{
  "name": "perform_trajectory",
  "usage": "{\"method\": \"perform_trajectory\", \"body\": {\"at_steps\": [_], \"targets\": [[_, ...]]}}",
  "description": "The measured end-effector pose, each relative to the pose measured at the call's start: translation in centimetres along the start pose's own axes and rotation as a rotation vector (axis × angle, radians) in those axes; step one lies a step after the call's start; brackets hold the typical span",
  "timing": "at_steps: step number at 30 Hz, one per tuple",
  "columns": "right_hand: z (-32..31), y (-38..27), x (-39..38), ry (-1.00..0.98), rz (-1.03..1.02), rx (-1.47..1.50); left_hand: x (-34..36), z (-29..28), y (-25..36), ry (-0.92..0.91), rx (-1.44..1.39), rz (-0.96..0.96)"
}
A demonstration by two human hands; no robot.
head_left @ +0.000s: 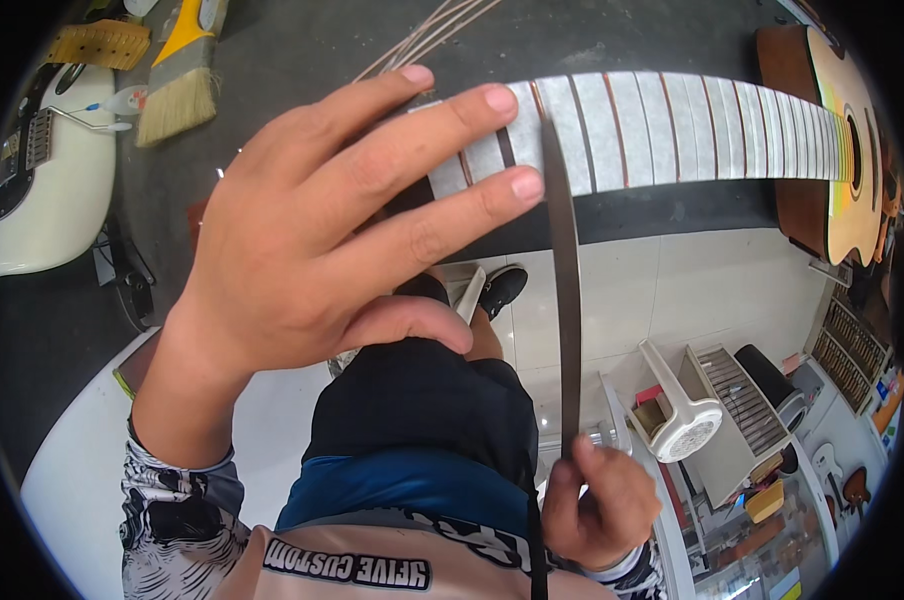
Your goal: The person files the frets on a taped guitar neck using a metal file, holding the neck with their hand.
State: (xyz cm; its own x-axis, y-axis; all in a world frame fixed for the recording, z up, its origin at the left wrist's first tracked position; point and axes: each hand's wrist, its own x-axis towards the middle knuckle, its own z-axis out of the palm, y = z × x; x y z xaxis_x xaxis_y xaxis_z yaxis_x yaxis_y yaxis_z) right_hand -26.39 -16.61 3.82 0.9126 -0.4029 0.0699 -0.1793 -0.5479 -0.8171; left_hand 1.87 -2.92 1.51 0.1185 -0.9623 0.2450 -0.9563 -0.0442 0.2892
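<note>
The left hand (342, 230) is spreading wide and flat, fingers (502, 100) pressing down on the taped fretboard (662, 130) of the acoustic guitar (842, 150), which is lying across the dark surface (302, 50) with its neck reaching toward the person. The right hand (602, 505) is closing narrowly around the near end of a long flat metal file (569, 290), whose far tip is resting on a fret (544, 105) just beside the left fingertips.

That closeness is the worry here. The file's tip is sitting right against the middle and ring fingers, so any sideways skid looks likely to catch a fingertip. The grip is far back on a long thin blade, which I judge gives little control over the tip; a wobble could carry it off the fret and into the masking tape, tearing through to the wood beneath. Tilting the blade unevenly would probably flatten one side of the fret more than the other.

Loose strings (422, 35) are lying pulled aside near the top, close enough to snag. A paintbrush (177, 75) and a white electric guitar body (47, 180) are lying well apart to the left.
</note>
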Motion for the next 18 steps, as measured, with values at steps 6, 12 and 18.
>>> {"method": "perform_trajectory", "body": {"at_steps": [6, 12, 18], "targets": [[3.0, 0.0, 9.6, 0.035, -0.005, 0.008, -0.2, 0.2, 0.0, 0.020, -0.014, -0.008], [2.9, 1.0, 7.2, 0.095, -0.043, 0.072, -0.2, 0.0, 0.1, -0.008, -0.003, -0.030], [-0.3, 1.1, -1.1, 0.002, 0.022, 0.112, -0.3, 0.0, 0.0, -0.017, 0.007, -0.005]]}}
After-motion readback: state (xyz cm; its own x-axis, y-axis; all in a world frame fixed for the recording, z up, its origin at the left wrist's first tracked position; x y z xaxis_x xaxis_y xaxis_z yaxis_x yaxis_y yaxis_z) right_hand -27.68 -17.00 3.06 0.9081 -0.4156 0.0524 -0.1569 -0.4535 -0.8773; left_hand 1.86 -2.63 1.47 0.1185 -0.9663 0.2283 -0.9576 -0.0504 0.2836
